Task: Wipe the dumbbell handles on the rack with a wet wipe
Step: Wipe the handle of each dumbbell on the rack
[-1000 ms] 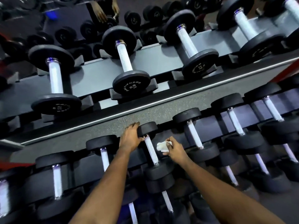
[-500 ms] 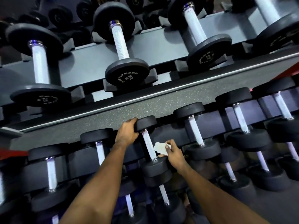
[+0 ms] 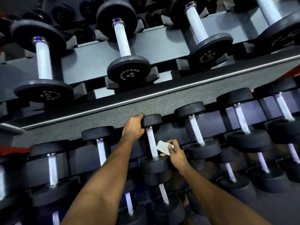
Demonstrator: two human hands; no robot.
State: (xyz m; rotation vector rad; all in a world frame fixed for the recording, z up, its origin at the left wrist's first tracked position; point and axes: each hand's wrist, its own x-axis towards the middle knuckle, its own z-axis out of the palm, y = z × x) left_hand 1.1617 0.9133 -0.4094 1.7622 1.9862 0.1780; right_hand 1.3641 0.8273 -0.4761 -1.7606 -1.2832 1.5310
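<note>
1. The left hand (image 3: 133, 127) is curling its fingers over the far head (image 3: 151, 120) of one dumbbell, bracing it on the rack.
2. The right hand (image 3: 176, 153) is pinching the wet wipe (image 3: 163, 147) between thumb and fingertips, just right of the handle (image 3: 151, 143). Whether the wipe is touching the handle cannot be told.
3. The wet wipe is appearing light, limp and damp. Wrapping it round the handle is likely giving the fullest contact.
4. The handle, lying between the two hands, is looking stiff and knurled, so it is probably dragging on the wipe. The dumbbell is likely too heavy to shift.
5. The near head (image 3: 154, 164) is sitting directly below the right hand, limiting stroke length.
6. The neighbouring dumbbell (image 3: 195, 132) right of the right hand and the speckled rail (image 3: 97, 120) just beyond the left hand are narrowing clearance.
</note>
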